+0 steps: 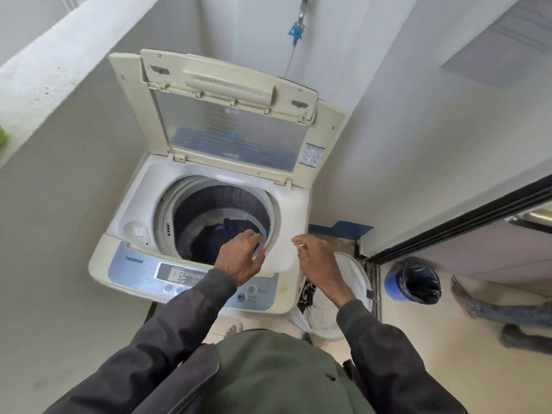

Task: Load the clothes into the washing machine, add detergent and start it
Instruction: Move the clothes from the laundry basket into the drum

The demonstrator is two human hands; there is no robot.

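Observation:
A white top-loading washing machine [292, 210] stands in the corner with its lid [230, 115] raised. Dark blue clothes [215, 240] lie at the bottom of its drum. My left hand [239, 258] hovers over the drum's front rim, fingers curled downward, with nothing clearly held in it. My right hand [316, 258] hangs to the right of the machine's top, above a white laundry basket [358, 270], fingers loosely apart and empty. The control panel [179, 273] with its buttons runs along the machine's front edge, partly covered by my left sleeve.
The basket on the floor holds white and patterned cloth [316, 306]. A blue bin with a black liner [415, 282] stands further right. Another person's feet [478, 303] are at the right edge. Walls close in on the left and behind; a dark-framed sliding door [466, 222] is at right.

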